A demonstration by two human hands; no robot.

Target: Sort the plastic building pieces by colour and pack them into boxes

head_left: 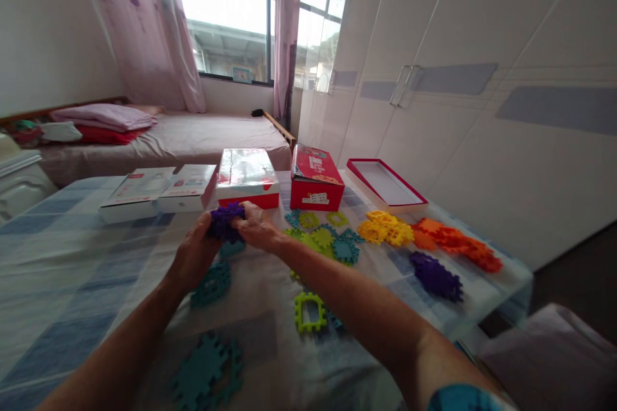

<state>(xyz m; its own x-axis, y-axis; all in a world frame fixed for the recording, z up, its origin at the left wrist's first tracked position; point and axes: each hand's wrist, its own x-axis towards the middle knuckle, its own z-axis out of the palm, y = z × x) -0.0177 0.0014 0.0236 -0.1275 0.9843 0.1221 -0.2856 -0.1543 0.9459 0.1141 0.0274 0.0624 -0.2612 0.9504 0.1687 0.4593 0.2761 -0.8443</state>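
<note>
Between my two hands, raised over the table, is a bunch of purple interlocking plastic pieces (226,221). My left hand (195,253) grips it from the left, fingers closed. From the right, the fingers of my right hand (259,226) close on the same bunch. Teal notched pieces (212,284) lie just below my hands, and more teal pieces (200,369) sit nearer to me. Under and beside my right forearm are lime-green pieces (310,313) mixed with teal ones (346,248). How many purple pieces I hold cannot be made out.
To the right lie piles of yellow pieces (385,228), orange pieces (456,243) and purple pieces (436,277). Along the far side stand white boxes (186,186), a white-and-red box (248,176), a red box (317,183) and a shallow open lid (385,183).
</note>
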